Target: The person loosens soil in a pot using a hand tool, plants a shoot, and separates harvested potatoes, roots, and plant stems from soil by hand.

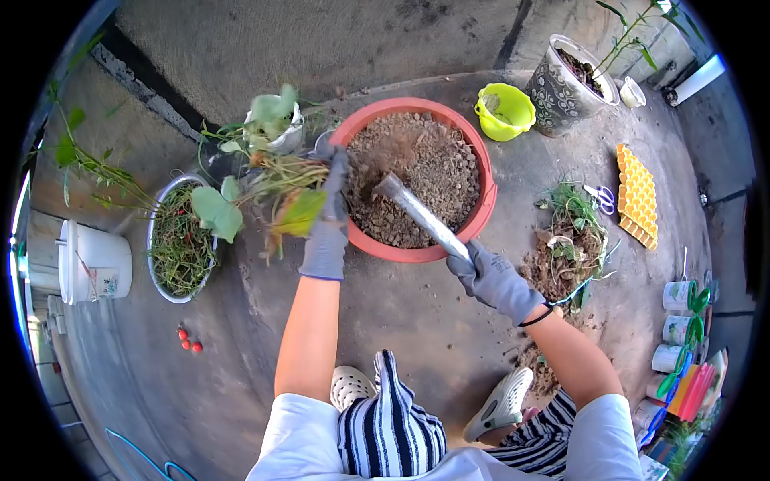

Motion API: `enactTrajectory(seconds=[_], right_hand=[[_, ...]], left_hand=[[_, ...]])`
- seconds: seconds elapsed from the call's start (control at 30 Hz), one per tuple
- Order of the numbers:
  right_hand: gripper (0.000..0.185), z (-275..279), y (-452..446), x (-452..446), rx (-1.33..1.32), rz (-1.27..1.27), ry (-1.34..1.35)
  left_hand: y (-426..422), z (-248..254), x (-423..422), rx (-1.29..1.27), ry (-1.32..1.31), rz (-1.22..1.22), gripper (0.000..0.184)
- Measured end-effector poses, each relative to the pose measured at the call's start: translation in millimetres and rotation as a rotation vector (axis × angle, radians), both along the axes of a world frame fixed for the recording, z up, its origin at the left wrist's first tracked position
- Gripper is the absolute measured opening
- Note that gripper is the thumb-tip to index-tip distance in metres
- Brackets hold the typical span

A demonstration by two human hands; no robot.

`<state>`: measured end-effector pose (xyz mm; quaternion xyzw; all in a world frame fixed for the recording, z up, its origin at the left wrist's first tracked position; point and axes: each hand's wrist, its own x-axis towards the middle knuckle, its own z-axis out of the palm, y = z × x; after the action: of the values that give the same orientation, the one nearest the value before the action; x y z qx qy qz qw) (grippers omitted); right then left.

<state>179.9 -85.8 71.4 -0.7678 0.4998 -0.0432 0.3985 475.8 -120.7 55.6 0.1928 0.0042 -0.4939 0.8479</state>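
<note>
My left hand (327, 232), in a grey glove, is closed on the stems of a leafy plant (277, 178) at the left rim of a round terracotta-coloured pot (488, 160). The plant's broad green and yellowing leaves hang out to the left, partly blurred. Crumbly brown soil (413, 152) fills the pot. My right hand (497, 282), also gloved, grips a narrow silver garden trowel (429, 220) at the pot's lower right rim. Its dirt-covered tip reaches over the soil; the grip end is hidden in my fingers.
An oval basin of cut greens (183, 248), a white bucket (98, 263) and small red fruits (186, 342) lie left. A lime-green pail (505, 112) and patterned planter (553, 92) stand behind. Uprooted weeds (573, 232), purple-handled scissors (603, 199), a yellow honeycomb tray (636, 196) and small tubs (676, 329) are right.
</note>
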Motion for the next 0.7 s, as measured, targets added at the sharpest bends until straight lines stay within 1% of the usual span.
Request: enactTrajectory(seconds=[0.03, 0.07, 0.1, 0.13, 0.17, 0.23, 0.27, 0.3, 0.37, 0.43, 0.47, 0.5, 0.53, 0.6, 0.63, 0.67, 0.7], right_hand=[[0.031, 6.9, -2.7, 1.4, 0.040, 0.001, 0.050], [0.037, 9.9, -3.3, 1.4, 0.085, 0.002, 0.101], [0.037, 7.4, -3.2, -0.2, 0.088, 0.000, 0.098], [0.032, 4.1, -3.2, -2.9, 0.008, 0.010, 0.051], [0.027, 2.4, -2.5, -5.0, -0.070, 0.022, 0.004], [0.027, 6.8, -5.2, -5.7, -0.059, 0.021, 0.004], [0.027, 8.4, -6.0, -6.7, -0.046, 0.020, 0.011], [0.027, 7.3, -7.8, -8.1, -0.047, 0.016, 0.004], [0.027, 3.6, -9.8, -13.0, -0.080, 0.028, 0.011], [0.030, 2.1, -13.5, -18.3, -0.070, 0.036, 0.042], [0.034, 0.7, -13.9, -22.0, -0.059, 0.046, 0.079], [0.034, 0.3, -14.8, -26.5, -0.056, 0.044, 0.077], [0.033, 0.5, -15.0, -31.5, -0.089, 0.042, 0.040], [0.031, -1.6, -13.4, -36.6, -0.121, 0.038, 0.000], [0.030, -5.0, -12.2, -37.4, -0.131, 0.024, -0.031], [0.029, -7.2, -11.9, -37.6, -0.143, 0.012, -0.062], [0.029, -7.4, -12.0, -37.5, -0.147, 0.010, -0.066]], left_hand=[[-6.3, -12.3, 2.5, -0.143, 0.398, 0.048, 0.024], [1.5, -16.6, -4.9, -0.126, -0.337, -0.071, 0.026], [9.2, -21.4, -12.1, -0.101, -1.024, 0.043, 0.029], [7.5, -22.4, -10.6, -0.208, -0.586, -0.189, 0.030], [6.8, -23.9, -11.6, -0.148, -0.615, -0.207, 0.029], [5.8, -18.4, -16.0, -0.030, -0.672, -0.247, 0.029], [15.1, 11.5, -25.7, 0.209, -0.405, -0.330, 0.029], [18.9, 28.2, -30.8, 0.443, -0.132, -0.402, 0.028], [0.8, -36.5, -5.2, 0.262, -0.113, -0.487, 0.027], [3.3, -10.9, -23.6, 0.440, -0.310, -0.385, 0.029], [-2.9, -28.3, -17.2, 0.434, -0.355, -0.391, 0.033], [-6.5, -52.4, -6.6, 0.437, -0.357, -0.393, 0.033], [-8.7, -80.9, 6.7, 0.485, -1.069, -0.329, 0.028], [-9.7, -98.4, 12.5, 0.466, -1.503, -0.315, 0.024], [-9.6, -93.2, 10.5, 0.454, -1.710, -0.273, 0.023], [-12.0, -88.7, 5.4, 0.346, -1.673, -0.219, 0.028], [-7.5, -83.0, 5.2, 0.458, -2.087, -0.258, 0.026]])
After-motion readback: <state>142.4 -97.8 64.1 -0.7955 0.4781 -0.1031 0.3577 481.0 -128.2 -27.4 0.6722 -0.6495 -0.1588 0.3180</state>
